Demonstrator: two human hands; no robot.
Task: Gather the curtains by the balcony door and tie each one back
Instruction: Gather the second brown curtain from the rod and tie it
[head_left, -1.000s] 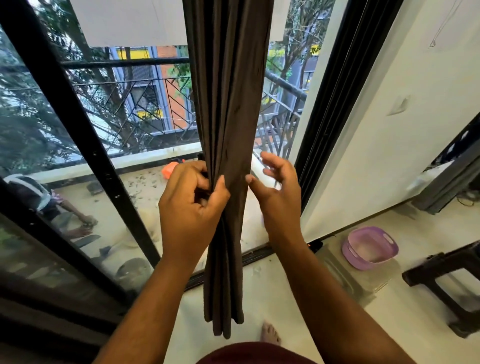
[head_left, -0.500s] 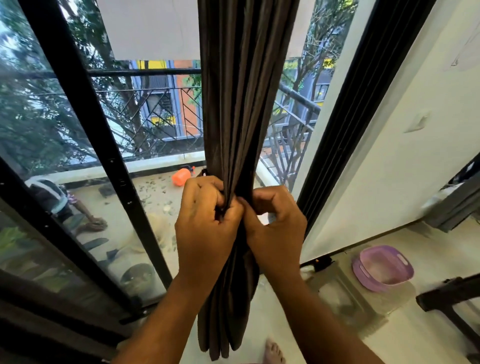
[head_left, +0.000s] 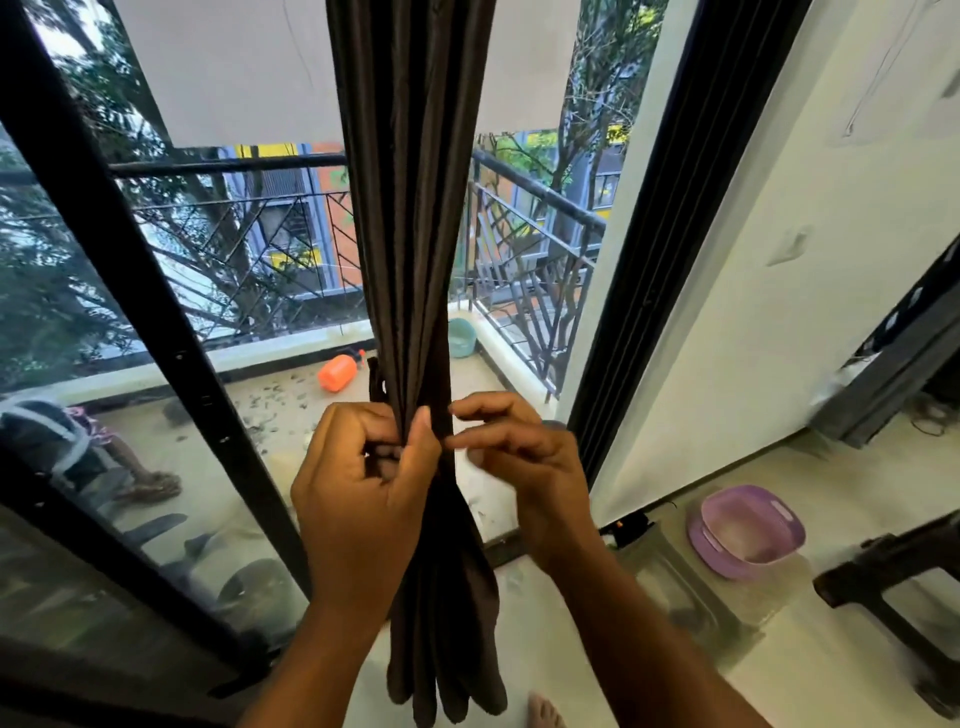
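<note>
A dark brown curtain (head_left: 415, 218) hangs gathered into a narrow bundle in front of the balcony door. My left hand (head_left: 358, 493) grips the bundle at its waist, with the thumb pressed across the front folds. A dark tie-back strap end (head_left: 373, 382) sticks up just behind that hand. My right hand (head_left: 524, 462) is at the bundle's right edge, where thumb and forefinger tips pinch the fabric. Whether they also hold the strap is hidden. Below my hands the curtain's loose lower end (head_left: 447, 649) hangs just above the floor.
The black sliding door frame (head_left: 130, 291) slants on the left, and another black frame (head_left: 670, 249) is on the right beside a white wall. On the floor at the right are a purple basin (head_left: 748, 530) and a dark stool (head_left: 893, 582). My bare foot (head_left: 543, 709) shows below.
My right hand closed on the bundle beside my left, then drew slightly right, so only its fingertips pinch the edge. My left hand kept its grip. The view tilted upward.
</note>
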